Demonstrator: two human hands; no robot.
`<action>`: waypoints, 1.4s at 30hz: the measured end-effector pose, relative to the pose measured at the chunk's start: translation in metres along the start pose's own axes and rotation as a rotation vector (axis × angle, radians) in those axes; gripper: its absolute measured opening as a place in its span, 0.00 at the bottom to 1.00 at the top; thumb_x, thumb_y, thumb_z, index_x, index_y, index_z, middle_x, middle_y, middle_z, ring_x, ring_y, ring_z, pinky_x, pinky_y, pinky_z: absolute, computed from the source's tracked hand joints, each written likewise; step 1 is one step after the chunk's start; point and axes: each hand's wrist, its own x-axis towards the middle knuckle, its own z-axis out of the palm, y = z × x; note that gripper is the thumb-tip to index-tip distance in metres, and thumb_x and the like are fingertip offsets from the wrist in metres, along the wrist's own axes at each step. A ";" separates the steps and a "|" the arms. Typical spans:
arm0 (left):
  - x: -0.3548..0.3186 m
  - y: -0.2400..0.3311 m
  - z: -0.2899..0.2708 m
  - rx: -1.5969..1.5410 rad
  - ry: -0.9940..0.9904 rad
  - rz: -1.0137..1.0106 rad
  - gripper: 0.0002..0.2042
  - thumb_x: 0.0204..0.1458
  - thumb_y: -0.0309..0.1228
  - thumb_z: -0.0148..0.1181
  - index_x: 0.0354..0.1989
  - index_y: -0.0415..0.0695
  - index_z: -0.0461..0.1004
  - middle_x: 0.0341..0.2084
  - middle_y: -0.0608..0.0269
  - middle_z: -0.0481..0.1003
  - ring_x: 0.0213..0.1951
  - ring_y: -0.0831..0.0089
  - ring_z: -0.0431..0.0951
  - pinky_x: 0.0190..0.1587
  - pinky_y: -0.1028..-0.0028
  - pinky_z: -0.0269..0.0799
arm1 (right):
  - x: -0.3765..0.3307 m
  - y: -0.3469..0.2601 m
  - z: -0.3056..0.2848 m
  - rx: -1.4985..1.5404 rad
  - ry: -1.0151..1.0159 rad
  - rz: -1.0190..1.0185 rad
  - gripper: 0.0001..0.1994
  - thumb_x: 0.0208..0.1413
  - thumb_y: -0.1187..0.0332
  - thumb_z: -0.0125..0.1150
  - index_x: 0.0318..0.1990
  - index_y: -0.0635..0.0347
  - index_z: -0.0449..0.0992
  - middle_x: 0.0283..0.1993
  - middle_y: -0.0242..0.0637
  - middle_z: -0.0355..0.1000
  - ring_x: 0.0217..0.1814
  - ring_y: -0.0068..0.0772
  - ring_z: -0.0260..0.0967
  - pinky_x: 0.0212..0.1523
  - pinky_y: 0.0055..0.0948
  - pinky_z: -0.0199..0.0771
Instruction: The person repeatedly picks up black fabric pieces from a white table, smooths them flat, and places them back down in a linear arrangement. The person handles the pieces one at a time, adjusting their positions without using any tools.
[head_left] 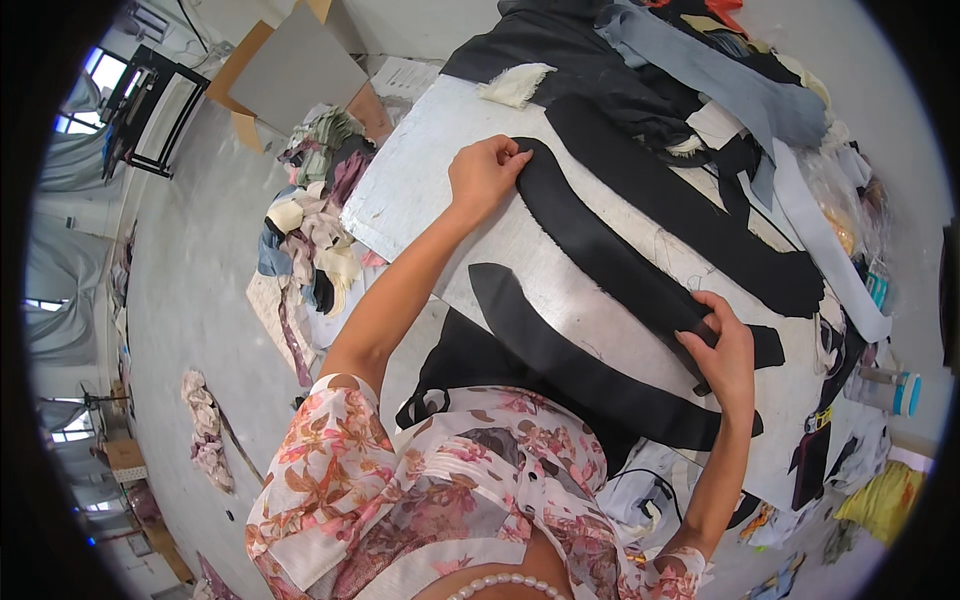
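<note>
A long curved black fabric strip (pixel 610 255) lies across the metal-topped table (pixel 420 180). My left hand (pixel 487 170) pinches its far end at the upper middle. My right hand (pixel 722 350) grips its near end at the right. Another long black strip (pixel 690 215) lies beyond it, and a third black strip (pixel 580 370) lies nearer to me, close to the table's front edge.
Dark and grey-blue cloth (pixel 700 70) is piled at the table's far end. A heap of mixed fabric scraps (pixel 310 220) lies on the floor left of the table, with cardboard sheets (pixel 290 70) behind. Yellow cloth (pixel 880 500) and small items sit at the right.
</note>
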 end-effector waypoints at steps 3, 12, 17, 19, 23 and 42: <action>0.004 0.001 -0.001 0.032 0.012 0.014 0.12 0.47 0.41 0.68 0.29 0.44 0.80 0.18 0.63 0.77 0.23 0.66 0.77 0.27 0.68 0.69 | 0.005 -0.001 0.003 0.013 -0.001 0.016 0.25 0.41 0.75 0.71 0.51 0.57 0.74 0.21 0.37 0.69 0.22 0.32 0.66 0.29 0.28 0.67; -0.012 0.018 0.003 0.311 0.020 0.451 0.20 0.59 0.42 0.57 0.57 0.50 0.71 0.55 0.54 0.70 0.57 0.59 0.69 0.59 0.59 0.61 | 0.013 0.004 0.001 -0.026 -0.012 -0.017 0.25 0.42 0.76 0.71 0.52 0.56 0.74 0.21 0.35 0.69 0.22 0.30 0.65 0.28 0.28 0.66; -0.021 0.008 0.020 0.399 -0.212 0.536 0.27 0.66 0.49 0.40 0.70 0.52 0.58 0.71 0.51 0.52 0.73 0.56 0.45 0.71 0.48 0.35 | 0.012 0.009 -0.001 -0.031 0.028 -0.011 0.25 0.43 0.76 0.70 0.52 0.56 0.73 0.21 0.35 0.67 0.21 0.31 0.64 0.28 0.29 0.65; -0.019 0.008 0.019 0.428 -0.248 0.527 0.27 0.66 0.50 0.39 0.71 0.53 0.57 0.72 0.52 0.49 0.74 0.57 0.43 0.72 0.48 0.34 | 0.013 0.010 -0.002 -0.086 0.057 -0.016 0.25 0.43 0.75 0.70 0.53 0.56 0.73 0.21 0.36 0.67 0.22 0.33 0.64 0.28 0.30 0.65; -0.024 0.026 0.016 0.436 -0.193 0.596 0.27 0.66 0.49 0.40 0.71 0.53 0.56 0.72 0.52 0.48 0.74 0.57 0.44 0.72 0.48 0.34 | 0.015 0.017 0.002 -0.122 0.087 -0.039 0.26 0.43 0.74 0.71 0.53 0.55 0.73 0.22 0.36 0.68 0.22 0.35 0.65 0.28 0.31 0.66; -0.076 0.076 0.042 0.311 -0.521 0.995 0.34 0.60 0.56 0.47 0.68 0.46 0.60 0.72 0.53 0.50 0.74 0.62 0.44 0.72 0.49 0.34 | 0.001 0.032 -0.024 -0.155 0.118 -0.018 0.25 0.44 0.74 0.70 0.53 0.53 0.73 0.26 0.34 0.70 0.27 0.35 0.69 0.31 0.32 0.68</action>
